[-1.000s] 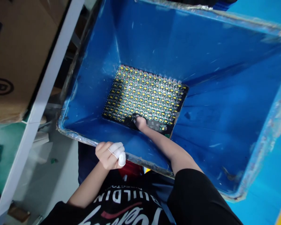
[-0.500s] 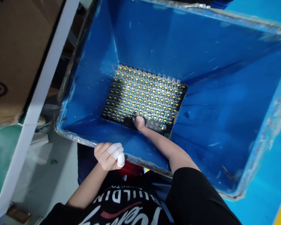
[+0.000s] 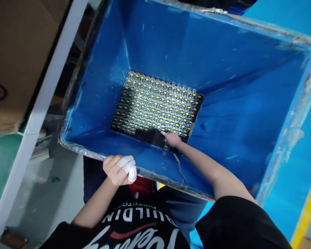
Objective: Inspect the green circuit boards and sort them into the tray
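My left hand [image 3: 120, 169] is wrapped over the near rim of a deep blue bin [image 3: 223, 86]; white finger cots cover some of its fingers. On the bin's floor lie rows of small circuit boards [image 3: 155, 103] with yellow parts, on a black sheet [image 3: 151, 137] bare along its near edge. My right hand [image 3: 172, 139] reaches down to the near right of these rows. Its fingers are bent together at the boards, a white-covered tip pointing left. Whatever it pinches is hidden. A small board [image 3: 166, 147] lies just below that hand.
A cardboard box [image 3: 18, 62] stands at the left behind a white frame bar [image 3: 45, 79]. Bright blue floor [image 3: 298, 145] with a yellow line [image 3: 304, 211] runs along the right. The bin's high walls surround my right forearm.
My right hand has moved right along the near edge of the rows, baring more of the black sheet. My left hand stays on the rim. The view has shifted slightly.
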Available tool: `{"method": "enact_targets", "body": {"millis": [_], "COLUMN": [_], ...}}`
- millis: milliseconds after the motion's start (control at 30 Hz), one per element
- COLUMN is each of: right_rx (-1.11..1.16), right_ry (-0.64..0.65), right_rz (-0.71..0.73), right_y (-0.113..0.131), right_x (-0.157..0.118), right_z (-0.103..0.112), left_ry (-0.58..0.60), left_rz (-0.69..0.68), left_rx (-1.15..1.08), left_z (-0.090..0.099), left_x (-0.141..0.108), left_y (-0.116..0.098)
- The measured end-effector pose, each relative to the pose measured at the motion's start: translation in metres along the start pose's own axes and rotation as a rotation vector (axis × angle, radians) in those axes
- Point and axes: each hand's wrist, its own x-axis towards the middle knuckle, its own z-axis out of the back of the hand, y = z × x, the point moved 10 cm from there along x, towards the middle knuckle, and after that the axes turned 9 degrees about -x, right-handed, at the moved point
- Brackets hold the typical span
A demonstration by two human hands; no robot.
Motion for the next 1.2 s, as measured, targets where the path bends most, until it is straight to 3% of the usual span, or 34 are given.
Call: {"method": "enact_targets", "body": {"millis": [467,600,700,833,933,1200], "right_rx": [-0.066,-0.025,0.013,0.074,0.148,0.354], "right_ry": [-0.054,-0.034,0.001,0.039,0.080,0.130], "right_rz": [0.049,0.043,-0.050,-0.306,-0.480,-0.671], "right_y": [0.017,0.011,-0.013,-0.065,-0.089,-0.087], "right_x": [0.010,0.005,-0.008,-0.033,-0.047,-0.042], "right_z": [-0.002,-0.005,-0.012,-0.027,-0.042,-0.071], "left_ry": [-0.003,-0.001,0.001,-0.003,-0.005,-0.009], "left_rz": [0.010,0.015,0.013,0.009,0.010,0.007], "left_rx": [0.003,0.001,0.004,0.004,0.005,0.003], "left_z": [0.000,0.000,0.000,0.000,0.000,0.000], "left_x": [-0.001,-0.001,-0.001,-0.001,-0.001,-0.001], "left_y": [0.001,0.001,0.001,0.001,0.001,0.001]}}
